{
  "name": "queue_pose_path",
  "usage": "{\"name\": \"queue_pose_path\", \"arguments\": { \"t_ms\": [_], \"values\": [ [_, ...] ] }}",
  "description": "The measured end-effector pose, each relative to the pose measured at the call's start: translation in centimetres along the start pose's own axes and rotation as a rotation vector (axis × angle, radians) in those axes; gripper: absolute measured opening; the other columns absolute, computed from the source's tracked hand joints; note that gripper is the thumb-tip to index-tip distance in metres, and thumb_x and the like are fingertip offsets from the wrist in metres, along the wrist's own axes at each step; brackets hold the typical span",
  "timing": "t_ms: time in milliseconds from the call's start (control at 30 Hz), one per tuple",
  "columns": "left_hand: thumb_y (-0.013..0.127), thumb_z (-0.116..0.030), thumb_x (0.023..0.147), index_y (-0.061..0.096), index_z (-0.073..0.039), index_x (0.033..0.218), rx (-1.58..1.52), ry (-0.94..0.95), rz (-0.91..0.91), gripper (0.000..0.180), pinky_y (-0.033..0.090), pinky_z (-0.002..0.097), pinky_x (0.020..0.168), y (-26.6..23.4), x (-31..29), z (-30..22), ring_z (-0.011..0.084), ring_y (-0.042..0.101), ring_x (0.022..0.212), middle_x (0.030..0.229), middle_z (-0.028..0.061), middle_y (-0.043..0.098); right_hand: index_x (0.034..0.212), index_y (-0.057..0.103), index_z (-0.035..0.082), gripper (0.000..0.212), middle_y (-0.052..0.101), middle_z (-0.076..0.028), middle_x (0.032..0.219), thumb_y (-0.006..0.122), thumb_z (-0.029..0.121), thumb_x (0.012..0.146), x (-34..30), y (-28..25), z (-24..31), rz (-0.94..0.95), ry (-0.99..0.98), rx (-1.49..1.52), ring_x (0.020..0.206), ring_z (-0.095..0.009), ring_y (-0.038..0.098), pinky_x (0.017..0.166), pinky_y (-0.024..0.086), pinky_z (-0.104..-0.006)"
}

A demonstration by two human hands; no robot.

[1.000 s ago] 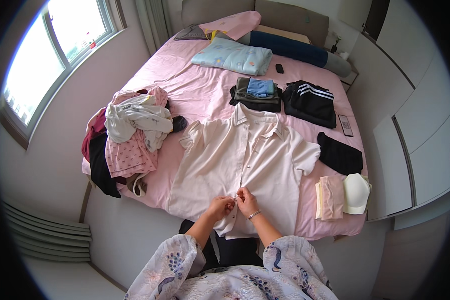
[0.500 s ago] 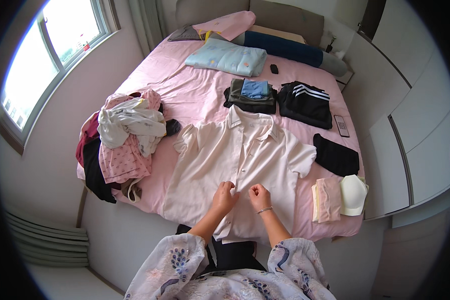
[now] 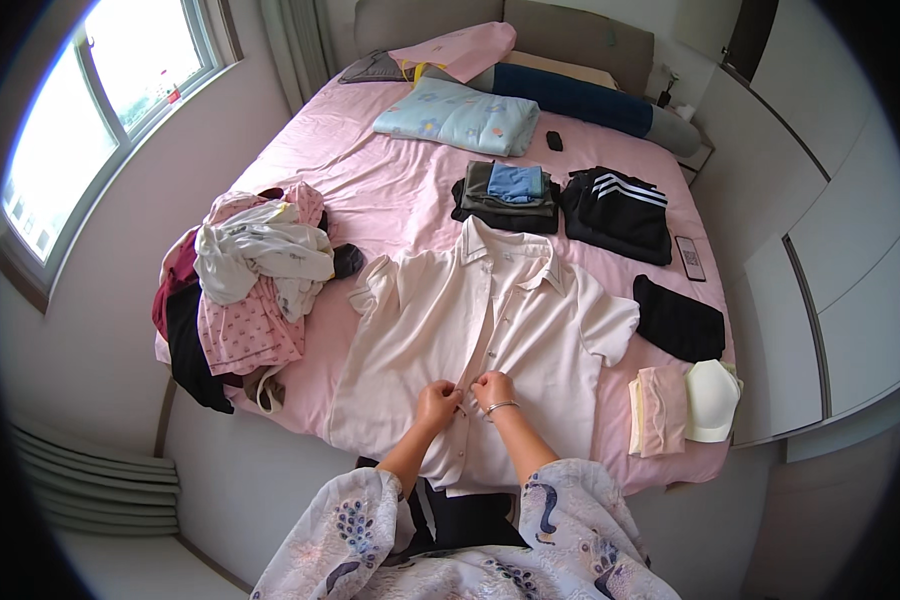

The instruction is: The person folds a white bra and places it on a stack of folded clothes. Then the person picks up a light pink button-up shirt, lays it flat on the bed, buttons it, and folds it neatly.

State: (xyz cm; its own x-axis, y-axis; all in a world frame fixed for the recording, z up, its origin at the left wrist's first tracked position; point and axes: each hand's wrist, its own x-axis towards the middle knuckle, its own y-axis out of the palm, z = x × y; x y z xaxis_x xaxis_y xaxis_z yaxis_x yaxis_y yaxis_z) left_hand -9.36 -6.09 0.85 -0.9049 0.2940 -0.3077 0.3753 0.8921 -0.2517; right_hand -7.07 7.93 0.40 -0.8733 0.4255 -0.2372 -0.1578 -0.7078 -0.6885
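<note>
A pale pink short-sleeved shirt (image 3: 540,400) lies front side up across the near part of the bed, its collar pointing away from me and its sleeves spread to both sides. Partway down the button front, my left hand (image 3: 437,405) pinches the front edge. Close on its right, my right hand (image 3: 492,390), with a bracelet at the wrist, is closed on the other side of the same opening. My fingertips hide the exact bit of cloth or button between them. Above my hands the opening gapes a little up to the collar.
A loose heap of clothes (image 3: 260,270) sits at the bed's left edge. Folded dark clothes (image 3: 510,210), black striped clothing (image 3: 618,225), a black folded piece (image 3: 680,318), a phone (image 3: 690,258), folded pink cloth (image 3: 660,410) and a cream bra (image 3: 712,400) lie beyond and right.
My right hand has moved left to the shirt's button front, beside my left hand. The left hand has shifted slightly left and toward me. The shirt stays spread out.
</note>
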Motion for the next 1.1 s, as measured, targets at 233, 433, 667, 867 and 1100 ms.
{"name": "queue_pose_path", "arguments": {
  "t_ms": [233,433,667,867,1100],
  "values": [
    [0.062,-0.013,0.077,0.064,0.004,0.086,-0.247,-0.045,0.034,0.019,0.046,0.0238,0.052,-0.3,-0.1,0.2,0.0097,0.057,0.055,0.069,0.005,0.063,0.074,0.06,0.003,0.007,0.062,-0.018,0.077,0.055,0.006,0.07,-0.8,0.3,1.4,-0.121,-0.15,-0.227,0.079,-0.034,0.06,0.072,0.048,-0.0394],
    [0.062,-0.011,0.078,0.065,0.004,0.088,-0.222,0.028,0.031,0.018,0.045,0.022,0.055,0.2,0.0,-0.8,0.0071,0.056,0.061,0.073,0.0036,0.064,0.078,0.059,0.001,0.003,0.062,-0.008,0.069,0.059,0.003,0.076,-1.0,-1.6,0.3,0.096,0.064,0.494,0.061,-0.017,0.062,0.052,0.051,-0.028],
    [0.062,-0.01,0.078,0.066,0.003,0.089,-0.183,0.142,0.04,0.017,0.045,0.0206,0.058,1.2,-0.3,-1.3,0.0064,0.056,0.065,0.076,0.0045,0.066,0.085,0.06,-0.001,0.008,0.062,-0.005,0.073,0.06,0.004,0.078,-1.0,-2.0,-0.5,0.191,0.058,0.684,0.057,-0.01,0.059,0.05,0.05,-0.0221],
    [0.063,-0.01,0.078,0.066,0.003,0.089,-0.155,0.152,0.027,0.017,0.046,0.021,0.058,0.9,-0.8,-1.9,0.0066,0.056,0.065,0.076,0.0056,0.066,0.085,0.06,-0.001,0.008,0.062,-0.005,0.073,0.058,0.002,0.078,-1.3,-1.9,0.0,0.142,0.065,0.632,0.056,-0.011,0.059,0.05,0.05,-0.0226],
    [0.061,-0.011,0.079,0.065,0.004,0.085,-0.223,0.072,0.098,0.016,0.046,0.022,0.056,0.4,-0.5,-2.1,0.0085,0.057,0.061,0.071,0.004,0.064,0.084,0.059,-0.001,0.008,0.062,-0.005,0.072,0.056,-0.001,0.076,-1.1,-1.3,-0.3,0.116,0.023,0.649,0.056,-0.011,0.059,0.05,0.05,-0.0234]
  ]
}}
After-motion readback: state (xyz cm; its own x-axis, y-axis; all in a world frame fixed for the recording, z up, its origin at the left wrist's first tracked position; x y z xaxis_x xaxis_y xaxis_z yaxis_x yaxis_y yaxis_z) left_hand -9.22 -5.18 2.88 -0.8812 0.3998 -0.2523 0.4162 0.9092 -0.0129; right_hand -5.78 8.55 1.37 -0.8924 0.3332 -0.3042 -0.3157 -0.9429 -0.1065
